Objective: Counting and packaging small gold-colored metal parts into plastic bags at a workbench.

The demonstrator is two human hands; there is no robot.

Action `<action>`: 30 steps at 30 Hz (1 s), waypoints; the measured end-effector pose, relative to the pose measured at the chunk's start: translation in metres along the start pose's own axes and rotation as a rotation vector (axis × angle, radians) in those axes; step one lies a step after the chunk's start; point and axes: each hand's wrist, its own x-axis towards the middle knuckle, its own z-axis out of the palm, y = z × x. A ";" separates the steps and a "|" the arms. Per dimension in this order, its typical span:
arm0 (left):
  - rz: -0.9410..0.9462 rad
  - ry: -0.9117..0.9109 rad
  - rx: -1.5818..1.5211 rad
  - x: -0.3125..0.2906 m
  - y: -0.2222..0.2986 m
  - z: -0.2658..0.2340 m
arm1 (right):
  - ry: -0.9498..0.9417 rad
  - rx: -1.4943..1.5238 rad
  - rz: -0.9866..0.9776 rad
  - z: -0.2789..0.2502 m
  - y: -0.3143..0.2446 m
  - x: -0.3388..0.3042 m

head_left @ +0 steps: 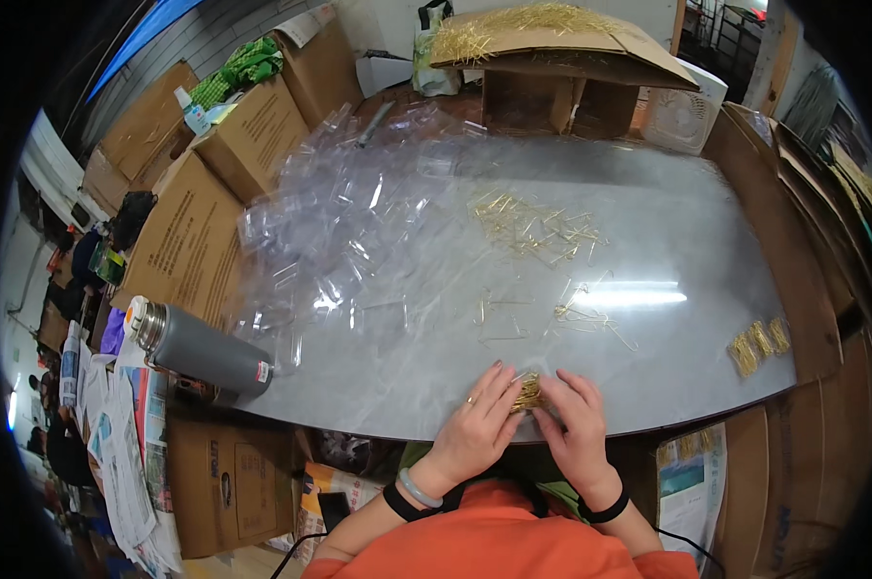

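At the table's front edge, a small bundle of gold wire hooks (527,394) sits between my two hands. My left hand (476,422) closes on it from the left, fingers together. From the right, the fingers and thumb of my right hand (575,425) press against the same bundle. Just beyond my hands lie a few loose gold hooks (590,317), and farther back a larger scattered heap of them (532,228). Several packed bundles of gold hooks (759,345) rest near the table's right edge.
Clear plastic boxes (344,232) pile over the left of the grey table (378,391). A grey thermos (209,347) stands at the front left corner. Cardboard boxes (190,241) line the left side; a cardboard shelf topped with gold wire (552,53) and a white fan (684,114) stand behind.
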 end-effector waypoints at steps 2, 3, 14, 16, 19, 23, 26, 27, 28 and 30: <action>-0.003 -0.001 -0.010 0.001 0.001 -0.001 | 0.023 0.210 0.216 0.002 -0.003 0.004; -0.015 -0.006 -0.011 0.000 0.003 -0.001 | 0.011 0.202 0.241 -0.002 -0.003 0.005; -0.023 -0.033 -0.014 0.005 0.004 -0.004 | -0.035 0.041 0.166 -0.008 0.004 0.016; -0.037 -0.037 -0.010 0.004 0.003 -0.004 | -0.045 0.065 0.198 -0.007 0.002 0.019; -0.043 -0.032 -0.016 0.005 0.003 -0.004 | -0.069 0.159 0.267 -0.009 0.004 0.020; -0.022 -0.029 -0.031 0.003 0.000 -0.002 | -0.074 0.179 0.247 -0.016 0.009 0.016; -0.027 -0.092 0.044 0.005 0.001 -0.002 | -0.053 0.204 0.330 -0.013 0.006 0.018; -0.035 -0.110 0.062 0.006 0.002 -0.001 | -0.041 0.222 0.371 -0.012 0.005 0.019; -0.043 -0.129 0.084 0.006 0.003 -0.002 | -0.037 0.192 0.361 -0.011 0.005 0.020; -0.045 -0.150 0.116 0.006 0.003 0.000 | -0.030 0.131 0.342 -0.011 0.005 0.020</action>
